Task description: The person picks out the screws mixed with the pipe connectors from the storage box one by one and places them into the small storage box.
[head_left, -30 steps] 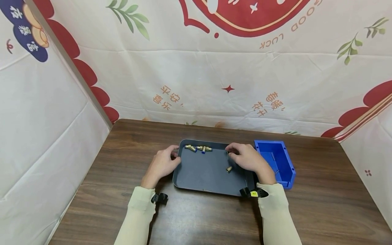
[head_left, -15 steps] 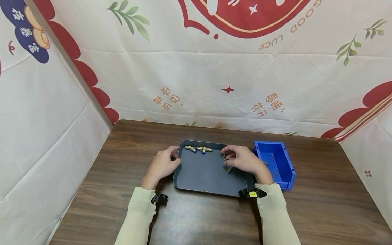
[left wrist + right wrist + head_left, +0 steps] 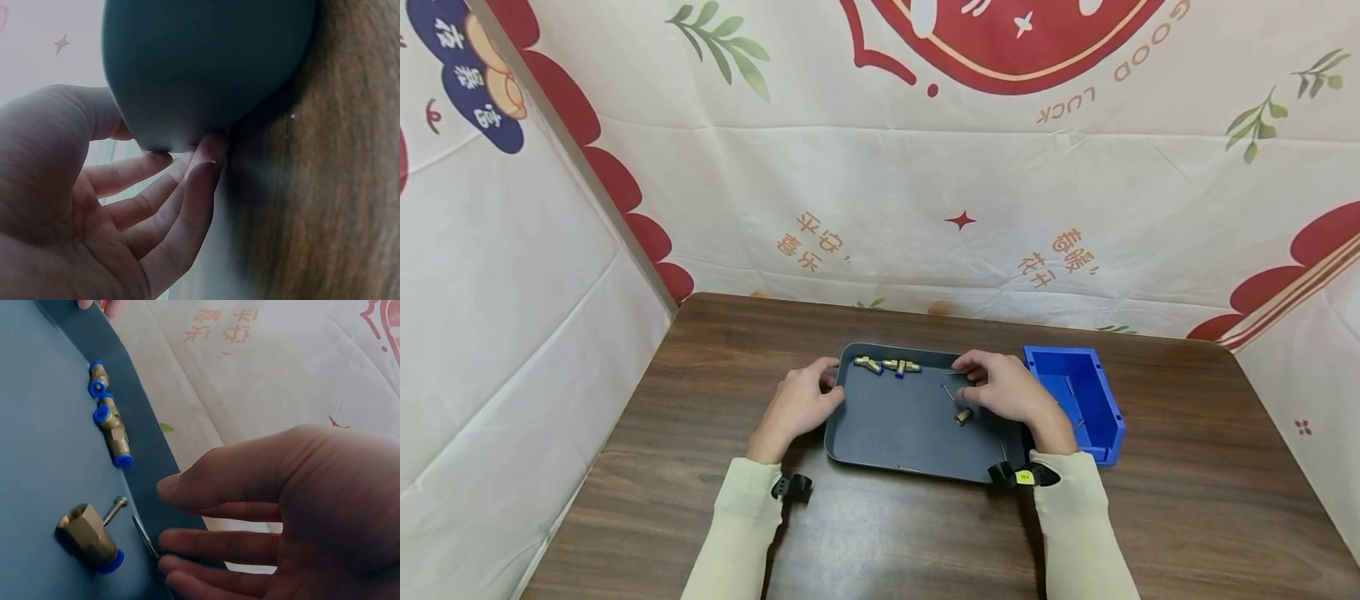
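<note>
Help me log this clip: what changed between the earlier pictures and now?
The right hand went left, then drew back right toward the blue bin; a screw, apparently let go, now lies beside it on the tray. The left hand stays at the tray's left end; the brass fittings haven't moved.

"GOOD LUCK", "平安", "喜乐" on wall cloth [image 3: 880, 167]; yellow wristband label [image 3: 1024, 477], apparently printed, illegible.

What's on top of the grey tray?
Three brass fittings with blue ends and some screws. The right hand hides part of the tray, so I can't see there.
</note>
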The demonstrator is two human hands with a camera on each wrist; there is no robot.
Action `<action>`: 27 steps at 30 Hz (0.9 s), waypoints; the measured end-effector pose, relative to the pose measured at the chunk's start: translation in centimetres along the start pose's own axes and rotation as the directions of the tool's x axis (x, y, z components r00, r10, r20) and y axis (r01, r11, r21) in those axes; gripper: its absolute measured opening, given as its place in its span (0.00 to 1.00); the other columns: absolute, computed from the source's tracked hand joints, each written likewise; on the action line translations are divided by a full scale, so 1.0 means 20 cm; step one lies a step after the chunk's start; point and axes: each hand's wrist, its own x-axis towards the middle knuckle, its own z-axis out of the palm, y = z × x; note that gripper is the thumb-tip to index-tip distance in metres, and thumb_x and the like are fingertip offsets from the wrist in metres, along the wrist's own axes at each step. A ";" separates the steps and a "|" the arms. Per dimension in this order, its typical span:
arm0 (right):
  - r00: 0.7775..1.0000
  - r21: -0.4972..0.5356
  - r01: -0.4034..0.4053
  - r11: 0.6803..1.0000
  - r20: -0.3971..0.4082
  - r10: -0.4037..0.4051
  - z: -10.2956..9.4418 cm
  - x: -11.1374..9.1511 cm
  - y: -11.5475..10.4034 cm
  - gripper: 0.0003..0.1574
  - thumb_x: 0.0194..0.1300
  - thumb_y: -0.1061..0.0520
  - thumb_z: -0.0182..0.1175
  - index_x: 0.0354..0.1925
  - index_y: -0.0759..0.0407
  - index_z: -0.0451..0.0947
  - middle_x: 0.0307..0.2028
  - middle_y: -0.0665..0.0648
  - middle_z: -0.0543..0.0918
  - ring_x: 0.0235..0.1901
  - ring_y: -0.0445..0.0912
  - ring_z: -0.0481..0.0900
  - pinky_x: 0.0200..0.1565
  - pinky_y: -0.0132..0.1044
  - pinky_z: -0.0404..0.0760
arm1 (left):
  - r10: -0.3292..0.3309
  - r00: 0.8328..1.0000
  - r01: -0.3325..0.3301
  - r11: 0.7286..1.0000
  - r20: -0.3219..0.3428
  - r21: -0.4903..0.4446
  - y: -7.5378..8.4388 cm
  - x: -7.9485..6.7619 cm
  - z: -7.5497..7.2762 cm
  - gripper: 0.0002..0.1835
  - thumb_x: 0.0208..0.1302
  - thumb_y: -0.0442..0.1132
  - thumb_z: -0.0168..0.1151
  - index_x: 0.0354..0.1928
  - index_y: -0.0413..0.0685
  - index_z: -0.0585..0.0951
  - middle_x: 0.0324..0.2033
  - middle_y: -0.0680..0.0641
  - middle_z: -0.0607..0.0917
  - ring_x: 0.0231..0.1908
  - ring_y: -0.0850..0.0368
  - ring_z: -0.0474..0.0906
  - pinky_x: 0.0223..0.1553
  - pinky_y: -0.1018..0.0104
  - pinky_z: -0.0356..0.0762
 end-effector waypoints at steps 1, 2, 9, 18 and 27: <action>1.000 -0.015 -0.004 1.000 -0.001 0.004 0.00 0.00 0.00 0.23 0.70 0.63 0.72 0.61 0.68 0.85 0.55 0.66 0.89 0.55 0.62 0.86 0.59 0.62 0.82 | 0.001 1.000 -0.001 1.000 -0.001 0.001 0.00 0.00 0.00 0.26 0.74 0.40 0.65 0.72 0.45 0.82 0.48 0.46 0.91 0.37 0.55 0.85 0.44 0.49 0.84; 1.000 -0.027 -0.007 1.000 0.000 0.007 0.00 0.00 0.00 0.23 0.70 0.63 0.72 0.61 0.68 0.85 0.55 0.66 0.89 0.55 0.62 0.86 0.59 0.63 0.82 | 0.003 1.000 -0.003 1.000 -0.001 0.005 0.00 0.00 0.00 0.26 0.74 0.40 0.65 0.72 0.44 0.82 0.48 0.45 0.92 0.37 0.54 0.86 0.44 0.49 0.84; 1.000 -0.082 -0.004 0.997 -0.004 0.004 0.01 0.01 0.00 0.22 0.72 0.62 0.70 0.61 0.68 0.85 0.56 0.65 0.89 0.57 0.62 0.86 0.60 0.63 0.81 | -0.010 1.000 0.010 1.000 0.001 0.004 0.01 0.00 0.00 0.26 0.74 0.40 0.66 0.72 0.45 0.81 0.49 0.45 0.91 0.40 0.53 0.87 0.46 0.48 0.84; 1.000 -0.081 0.012 0.997 0.010 -0.011 0.01 0.01 0.00 0.20 0.72 0.65 0.68 0.60 0.68 0.85 0.54 0.64 0.89 0.52 0.60 0.87 0.57 0.61 0.83 | 0.053 0.999 -0.053 0.999 -0.008 -0.010 -0.08 0.03 0.02 0.27 0.73 0.42 0.63 0.71 0.42 0.82 0.46 0.45 0.91 0.38 0.53 0.86 0.41 0.50 0.83; 0.999 -0.099 0.027 0.995 0.043 -0.023 0.00 0.00 -0.02 0.19 0.77 0.69 0.58 0.62 0.69 0.84 0.55 0.66 0.88 0.50 0.57 0.85 0.55 0.60 0.83 | 0.016 1.000 -0.016 1.000 0.007 -0.010 0.00 0.00 -0.01 0.26 0.74 0.40 0.64 0.72 0.43 0.81 0.49 0.44 0.91 0.36 0.54 0.85 0.42 0.49 0.83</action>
